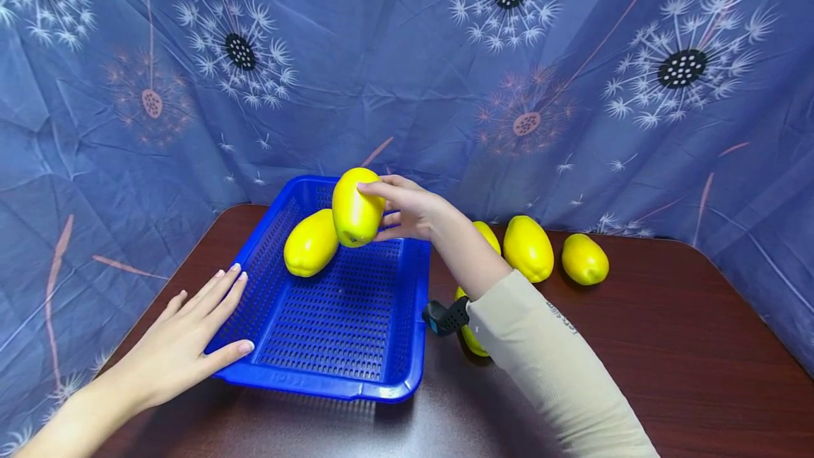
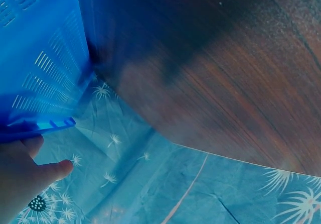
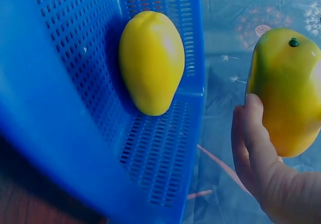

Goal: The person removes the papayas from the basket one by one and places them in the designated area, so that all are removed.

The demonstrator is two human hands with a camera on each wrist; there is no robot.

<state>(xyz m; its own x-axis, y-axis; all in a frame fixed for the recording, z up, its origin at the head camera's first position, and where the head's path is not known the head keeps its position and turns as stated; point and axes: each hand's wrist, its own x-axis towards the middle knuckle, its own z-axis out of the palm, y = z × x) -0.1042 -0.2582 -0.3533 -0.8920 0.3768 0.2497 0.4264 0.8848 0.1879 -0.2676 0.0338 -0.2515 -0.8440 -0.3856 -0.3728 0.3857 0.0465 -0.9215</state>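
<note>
A yellow mango (image 1: 356, 207) is in my right hand (image 1: 413, 209), gripped between the thumb and fingers above the back of a blue plastic basket (image 1: 388, 391). The right wrist view shows a small green stem on this held mango (image 3: 288, 93). Inside the basket, a second mango (image 1: 310, 244) lies on the perforated bottom near the left wall. My left hand (image 1: 181, 341) rests at the basket's left rim, fingers straight and spread. In the left wrist view, part of the left hand (image 2: 25, 176) appears at the basket's rim (image 2: 45, 128).
Right of the basket, several more mangoes lie on the dark wooden table (image 1: 668, 331), including a large one (image 1: 528, 249) and a smaller one (image 1: 585, 260). My right sleeve partly covers another mango (image 1: 472, 338). A blue dandelion-patterned cloth (image 1: 394, 55) hangs behind the table.
</note>
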